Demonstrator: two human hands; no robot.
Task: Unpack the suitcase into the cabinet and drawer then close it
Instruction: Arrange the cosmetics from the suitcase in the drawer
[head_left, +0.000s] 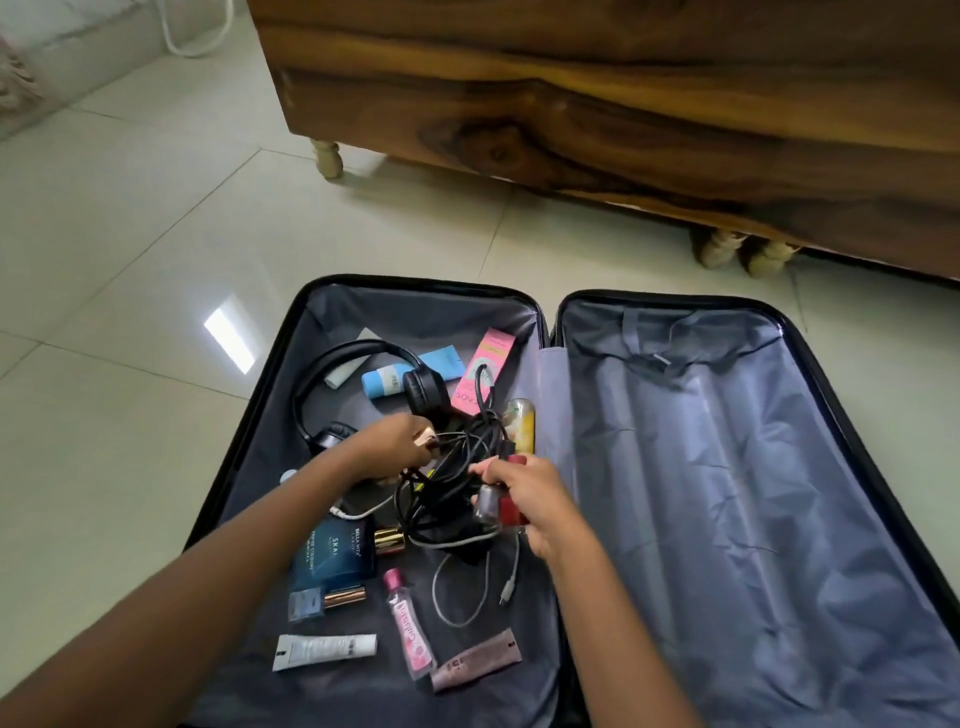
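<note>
Glossy pale floor tiles (156, 218), polished streaked wood cabinet (623, 104), suitcase (727, 493) lined with grey, faintly shiny creased cloth, matt black cables (447, 483), glossy pink carton (485, 369)

Grey-lined suitcase (727, 467), black cables (452, 467), pink box (488, 364), navy carton (332, 553).

Left arm (208, 582) — bare, reaching forward from the lower left; left hand (392, 448) palm down, fingers curled round a small gold-capped item (427, 440). Right arm (613, 623) — bare, extended from lower centre; right hand (537, 501) knuckles up, fingers curled, gripping a red item (511, 512) and a small grey bottle (487, 505). Hands near each other, not touching.
</note>
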